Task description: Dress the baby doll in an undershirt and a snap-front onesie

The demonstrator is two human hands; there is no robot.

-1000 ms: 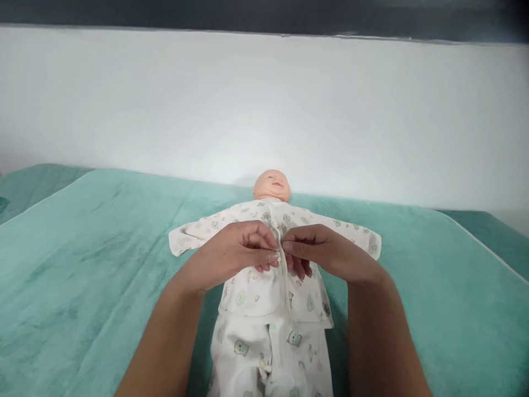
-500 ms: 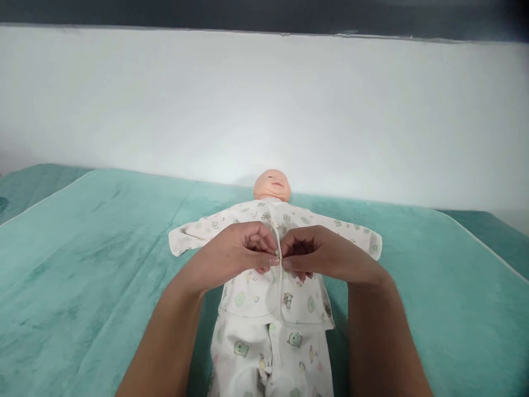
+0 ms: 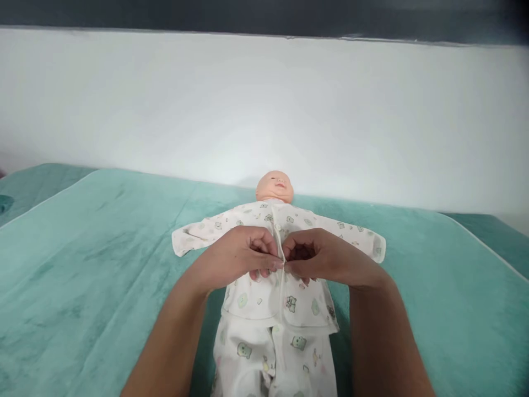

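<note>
A baby doll (image 3: pixel 274 186) lies on its back, dressed in a white printed jacket (image 3: pixel 256 300) and matching trousers (image 3: pixel 243 353). Over its chest, my left hand (image 3: pixel 243 253) pinches one front edge of the jacket between thumb and fingers. Opposite it, my right hand (image 3: pixel 318 253) pinches the other front edge, the thumbs almost meeting at the centre opening. A button (image 3: pixel 278 227) shows above my fingers near the collar. Whatever sits right between the fingertips is hidden. Both jacket sleeves stretch out sideways.
A green plush blanket (image 3: pixel 103 264) covers the surface under the doll. Behind its head rises a white wall (image 3: pixel 264 110), with a dark band (image 3: pixel 264 16) along the top. Darker green cloth (image 3: pixel 487 234) shows beyond the blanket's right edge.
The whole view has shifted slightly, so everything sits a little to the right and lower. My fingertips have drawn closer together at the jacket's opening, covering the small button seen there before.
</note>
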